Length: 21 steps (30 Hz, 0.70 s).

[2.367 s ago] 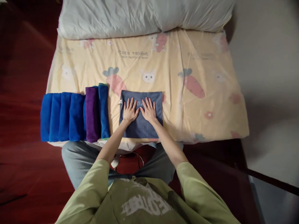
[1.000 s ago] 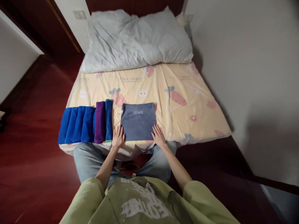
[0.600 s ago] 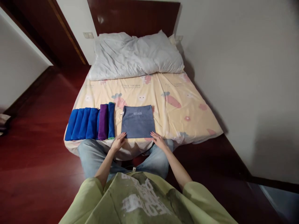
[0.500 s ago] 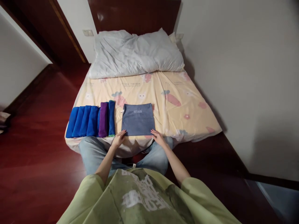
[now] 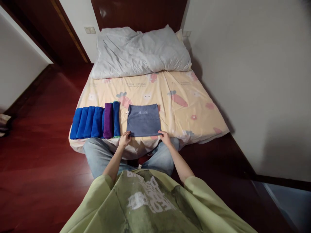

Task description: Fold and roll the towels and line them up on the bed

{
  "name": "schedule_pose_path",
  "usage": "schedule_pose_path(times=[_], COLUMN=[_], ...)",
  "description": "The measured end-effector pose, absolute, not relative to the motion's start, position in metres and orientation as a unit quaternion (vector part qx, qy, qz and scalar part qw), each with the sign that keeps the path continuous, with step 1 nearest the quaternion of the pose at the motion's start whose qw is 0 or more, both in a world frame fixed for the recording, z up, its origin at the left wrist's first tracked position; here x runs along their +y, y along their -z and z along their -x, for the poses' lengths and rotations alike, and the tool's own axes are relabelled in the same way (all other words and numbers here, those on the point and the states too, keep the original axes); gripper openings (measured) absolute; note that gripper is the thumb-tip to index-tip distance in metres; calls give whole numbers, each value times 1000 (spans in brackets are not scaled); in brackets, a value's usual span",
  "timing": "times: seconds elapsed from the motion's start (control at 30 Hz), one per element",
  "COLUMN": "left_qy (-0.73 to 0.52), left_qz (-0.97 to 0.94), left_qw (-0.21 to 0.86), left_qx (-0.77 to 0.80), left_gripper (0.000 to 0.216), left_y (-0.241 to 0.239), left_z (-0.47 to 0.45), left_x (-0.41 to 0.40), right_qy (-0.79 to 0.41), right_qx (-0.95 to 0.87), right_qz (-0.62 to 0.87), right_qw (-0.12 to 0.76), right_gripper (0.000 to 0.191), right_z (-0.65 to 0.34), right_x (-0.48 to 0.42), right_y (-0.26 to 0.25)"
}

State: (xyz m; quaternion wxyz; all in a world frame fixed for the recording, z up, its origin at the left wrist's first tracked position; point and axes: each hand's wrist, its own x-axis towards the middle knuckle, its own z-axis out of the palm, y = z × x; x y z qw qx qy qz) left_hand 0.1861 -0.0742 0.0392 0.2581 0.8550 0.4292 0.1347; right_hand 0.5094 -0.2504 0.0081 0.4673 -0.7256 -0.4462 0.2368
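Observation:
A grey-blue towel lies flat on the bed as a near square, with upside-down pale lettering near its far edge and a small white tag on its left side. My left hand pinches the near left corner, thumb and fingers closed on the cloth. At the near right corner, the fingers of my right hand are closed on the edge in the same way. Left of the towel stand rolled towels in a row: several blue rolls, a purple roll and a dark blue roll with green edging.
The bed has a yellow sheet printed with carrots. A crumpled white quilt lies at the headboard. My jeans-clad knees press near the bed's front edge. A wall runs along the right.
My fingers have closed on the towel's near corners, where they rested more loosely before. The view has shifted slightly; the towel and rolls lie as they did.

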Motion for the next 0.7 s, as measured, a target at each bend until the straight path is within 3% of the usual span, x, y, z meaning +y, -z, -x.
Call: schedule_pose_path(times=[0.23,0.7], left_qy=[-124,-270], left_qz=[-846,-736], left_qw=[235,356], left_qx=[461,509], left_gripper=[44,30], left_y=[-37,-16], left_z=[-191,-172], left_x=[-70,-52], right_qy=[-228,-219], right_qx=[-444,-371], right_qz=[733,764], right_qw=[461,481], right_gripper=[39,34], right_z=[-511,-518], right_x=[-252,-250], right_y=[-7,-2])
